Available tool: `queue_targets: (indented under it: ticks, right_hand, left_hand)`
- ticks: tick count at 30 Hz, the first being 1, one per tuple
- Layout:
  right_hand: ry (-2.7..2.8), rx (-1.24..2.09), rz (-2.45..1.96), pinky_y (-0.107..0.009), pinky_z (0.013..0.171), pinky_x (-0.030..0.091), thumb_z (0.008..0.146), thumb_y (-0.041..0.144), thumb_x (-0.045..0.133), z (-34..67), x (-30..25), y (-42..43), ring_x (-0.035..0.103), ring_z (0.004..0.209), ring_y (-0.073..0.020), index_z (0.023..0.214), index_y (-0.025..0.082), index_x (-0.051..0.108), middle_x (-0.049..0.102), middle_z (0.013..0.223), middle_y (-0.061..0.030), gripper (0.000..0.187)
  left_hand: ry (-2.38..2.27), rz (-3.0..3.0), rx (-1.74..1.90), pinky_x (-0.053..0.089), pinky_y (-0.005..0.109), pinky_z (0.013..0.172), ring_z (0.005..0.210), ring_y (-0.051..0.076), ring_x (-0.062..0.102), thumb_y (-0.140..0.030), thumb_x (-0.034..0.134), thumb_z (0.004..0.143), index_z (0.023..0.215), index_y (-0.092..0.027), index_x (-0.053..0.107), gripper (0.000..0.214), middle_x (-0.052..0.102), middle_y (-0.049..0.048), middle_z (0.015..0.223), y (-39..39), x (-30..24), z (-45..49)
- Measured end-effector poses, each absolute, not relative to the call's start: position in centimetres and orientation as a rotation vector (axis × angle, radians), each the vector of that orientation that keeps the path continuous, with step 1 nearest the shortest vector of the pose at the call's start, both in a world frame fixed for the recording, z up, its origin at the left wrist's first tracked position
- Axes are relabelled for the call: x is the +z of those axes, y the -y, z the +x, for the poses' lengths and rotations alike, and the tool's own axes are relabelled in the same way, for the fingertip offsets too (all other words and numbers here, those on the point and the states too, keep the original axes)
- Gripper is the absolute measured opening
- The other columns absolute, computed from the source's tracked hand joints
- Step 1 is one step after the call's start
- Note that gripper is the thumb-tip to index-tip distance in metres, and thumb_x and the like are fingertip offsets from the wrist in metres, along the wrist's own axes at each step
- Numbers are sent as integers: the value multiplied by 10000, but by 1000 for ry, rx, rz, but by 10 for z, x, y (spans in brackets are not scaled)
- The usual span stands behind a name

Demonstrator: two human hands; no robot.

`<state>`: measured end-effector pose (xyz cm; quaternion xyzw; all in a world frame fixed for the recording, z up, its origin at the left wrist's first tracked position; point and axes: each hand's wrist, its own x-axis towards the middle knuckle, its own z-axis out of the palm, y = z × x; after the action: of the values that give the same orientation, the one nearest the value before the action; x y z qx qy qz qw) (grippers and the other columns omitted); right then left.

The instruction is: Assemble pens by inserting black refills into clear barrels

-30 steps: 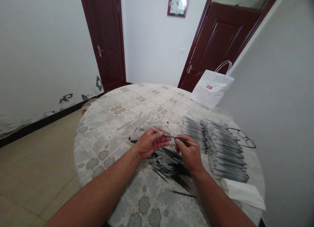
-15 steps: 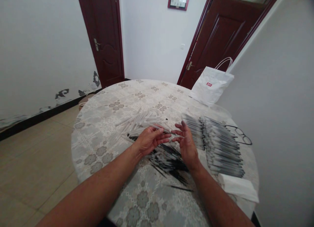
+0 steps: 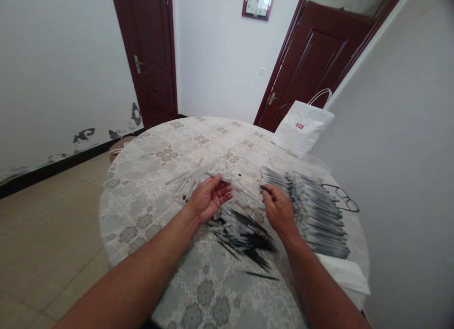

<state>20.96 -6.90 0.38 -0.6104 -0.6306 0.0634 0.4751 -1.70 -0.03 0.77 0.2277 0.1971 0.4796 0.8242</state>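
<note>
My left hand (image 3: 212, 199) pinches a white pen barrel (image 3: 215, 174) between thumb and fingertips, its other fingers loosely curled. My right hand (image 3: 280, 209) is closed at the fingertips, thumb against fingers; whatever may be between them is too small to make out. Behind the left hand lies a loose pile of white pen barrels (image 3: 187, 181). A tangle of dark pen refills (image 3: 248, 239) is spread on the table between my forearms. Right of my right hand, rows of pens (image 3: 321, 215) with dark ends are stacked side by side, with a smaller row (image 3: 275, 176) beside them.
The round table has a patterned lace cloth (image 3: 209, 291). A pair of glasses (image 3: 342, 194) lies past the pen stack. A white paper bag (image 3: 301, 128) stands at the back right, and a folded white cloth or paper (image 3: 344, 274) is at the right edge.
My hands have moved apart: the left slightly left with the barrel, the right slightly down and right. The right fingers, spread before, are now pinched together. The view has shifted slightly.
</note>
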Motion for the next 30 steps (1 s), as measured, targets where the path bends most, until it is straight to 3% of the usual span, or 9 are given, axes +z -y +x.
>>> queue_targets:
  ticks: [4,9,18,26,30]
  right_hand:
    - [1914,-24,-1581,-351,904,480,941,247,489,211,18,48,636,973,-219,1070,192,702,701,1031,-94,255]
    - [2161,-137,-1895,-307,971,430,972,209,426,204,26,-5,615,1068,-217,1188,175,682,676,1156,-117,336]
    - [2376,-78,-1981,-259,936,407,936,121,436,193,10,-75,626,1071,-206,1181,197,712,670,1161,-129,377]
    - [2285,11,-2019,-277,906,420,865,175,545,196,3,-80,630,1022,-218,1036,165,729,704,1061,-132,252]
    - [2054,6,-1931,-316,888,454,861,174,504,194,16,-63,636,980,-221,1079,124,682,702,1042,-144,285]
  left_hand:
    - [-420,465,1081,612,324,678,765,193,731,-212,671,865,883,-138,595,108,736,85,857,-3,7,-19]
    - [-420,468,1110,609,319,692,829,210,733,-186,687,841,878,-138,597,108,736,84,908,-3,8,-21]
    - [-420,443,1126,612,307,680,832,213,735,-177,687,838,899,-126,605,114,728,94,902,-8,7,-25]
    - [-389,440,1146,612,300,681,830,210,736,-198,726,818,929,-138,593,183,728,85,883,-9,4,-26]
    - [-398,438,1154,607,295,693,850,216,737,-176,740,798,932,-141,588,206,733,90,890,-9,4,-26]
